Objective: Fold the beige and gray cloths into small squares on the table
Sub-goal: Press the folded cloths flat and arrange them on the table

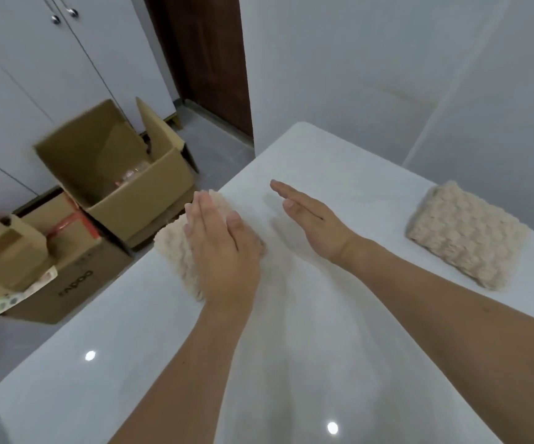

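I count two folded beige cloths: one (175,248) under my left hand (224,248), a second (464,235) well to the right. Two hands, the right hand (317,225) held flat. One white counter (291,363). Three cardboard boxes on the floor: one open (115,168), one taped (76,251), one small (6,251).

White surface (291,363): bare stretch from centre down to 6 o'clock, passable. Folded beige cloth (466,233) blocks 3 o'clock, near the wall (387,59). Second beige cloth (175,248) sits at the 9 o'clock edge (left hand (220,248) flat on it). Right hand (310,219) just beside, narrow gap between. Cardboard boxes (115,168) crowd the floor beyond.
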Action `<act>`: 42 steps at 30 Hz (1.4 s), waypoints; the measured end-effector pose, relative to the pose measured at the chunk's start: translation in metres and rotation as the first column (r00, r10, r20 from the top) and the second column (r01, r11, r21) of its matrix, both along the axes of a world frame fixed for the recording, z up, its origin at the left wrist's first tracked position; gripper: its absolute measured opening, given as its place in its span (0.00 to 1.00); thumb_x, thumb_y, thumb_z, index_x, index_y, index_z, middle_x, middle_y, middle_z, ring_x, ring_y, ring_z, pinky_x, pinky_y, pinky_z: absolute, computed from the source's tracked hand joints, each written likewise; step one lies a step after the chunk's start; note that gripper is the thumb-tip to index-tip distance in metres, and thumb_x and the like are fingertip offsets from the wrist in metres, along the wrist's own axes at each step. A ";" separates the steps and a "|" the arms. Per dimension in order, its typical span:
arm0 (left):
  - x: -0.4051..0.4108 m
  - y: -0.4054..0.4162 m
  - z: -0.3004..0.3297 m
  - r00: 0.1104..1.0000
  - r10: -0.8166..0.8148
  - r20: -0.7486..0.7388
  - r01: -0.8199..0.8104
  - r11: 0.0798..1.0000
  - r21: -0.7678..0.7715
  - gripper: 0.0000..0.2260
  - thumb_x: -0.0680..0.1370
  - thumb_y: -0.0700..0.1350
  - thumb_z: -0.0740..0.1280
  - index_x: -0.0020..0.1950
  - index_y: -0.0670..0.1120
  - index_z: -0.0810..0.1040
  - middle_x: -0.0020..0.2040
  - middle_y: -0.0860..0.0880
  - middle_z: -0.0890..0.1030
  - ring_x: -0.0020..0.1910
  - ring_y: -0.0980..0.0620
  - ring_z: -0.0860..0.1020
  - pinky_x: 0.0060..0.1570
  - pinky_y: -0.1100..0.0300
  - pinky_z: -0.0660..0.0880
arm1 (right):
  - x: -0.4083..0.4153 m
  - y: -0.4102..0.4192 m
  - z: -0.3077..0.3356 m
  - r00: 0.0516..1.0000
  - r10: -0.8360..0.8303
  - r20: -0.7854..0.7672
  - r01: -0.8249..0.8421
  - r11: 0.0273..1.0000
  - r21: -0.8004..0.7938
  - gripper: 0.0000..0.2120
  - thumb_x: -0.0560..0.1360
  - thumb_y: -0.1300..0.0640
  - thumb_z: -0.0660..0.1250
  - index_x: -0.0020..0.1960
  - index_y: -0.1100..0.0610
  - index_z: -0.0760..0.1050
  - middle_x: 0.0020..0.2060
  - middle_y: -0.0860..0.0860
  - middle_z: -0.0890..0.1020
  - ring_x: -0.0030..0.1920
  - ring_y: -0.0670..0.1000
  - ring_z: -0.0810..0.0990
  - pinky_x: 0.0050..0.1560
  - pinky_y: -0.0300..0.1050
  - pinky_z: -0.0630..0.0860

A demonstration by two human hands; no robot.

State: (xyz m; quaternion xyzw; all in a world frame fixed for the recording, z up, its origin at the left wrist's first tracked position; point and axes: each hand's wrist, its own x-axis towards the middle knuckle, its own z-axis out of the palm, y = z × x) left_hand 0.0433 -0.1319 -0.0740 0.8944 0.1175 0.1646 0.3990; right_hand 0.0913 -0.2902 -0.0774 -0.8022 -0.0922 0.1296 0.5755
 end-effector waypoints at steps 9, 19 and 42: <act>0.007 0.059 -0.024 0.950 0.285 -0.126 -0.311 0.832 -0.460 0.24 0.85 0.53 0.48 0.81 0.50 0.52 0.81 0.54 0.54 0.79 0.57 0.51 0.78 0.52 0.51 | 0.029 0.084 -0.016 0.988 0.121 -0.097 -0.114 0.991 0.073 0.22 0.82 0.46 0.55 0.75 0.49 0.64 0.73 0.41 0.66 0.72 0.38 0.62 0.75 0.43 0.56; 0.008 0.073 -0.041 0.941 0.128 -0.312 -0.111 0.991 0.070 0.26 0.83 0.49 0.46 0.80 0.43 0.49 0.81 0.47 0.48 0.80 0.48 0.44 0.77 0.52 0.43 | 0.030 0.098 -0.040 0.875 0.429 0.222 -0.193 0.731 -0.655 0.27 0.82 0.48 0.45 0.79 0.56 0.49 0.78 0.51 0.51 0.78 0.48 0.50 0.74 0.38 0.40; 0.001 0.089 -0.051 0.945 0.018 -0.328 0.114 0.919 0.377 0.30 0.80 0.53 0.48 0.79 0.38 0.54 0.78 0.40 0.59 0.78 0.42 0.53 0.78 0.47 0.49 | 0.026 0.102 -0.041 0.875 0.429 0.224 -0.066 0.563 -0.824 0.28 0.80 0.46 0.39 0.79 0.52 0.45 0.79 0.50 0.49 0.78 0.48 0.47 0.77 0.48 0.41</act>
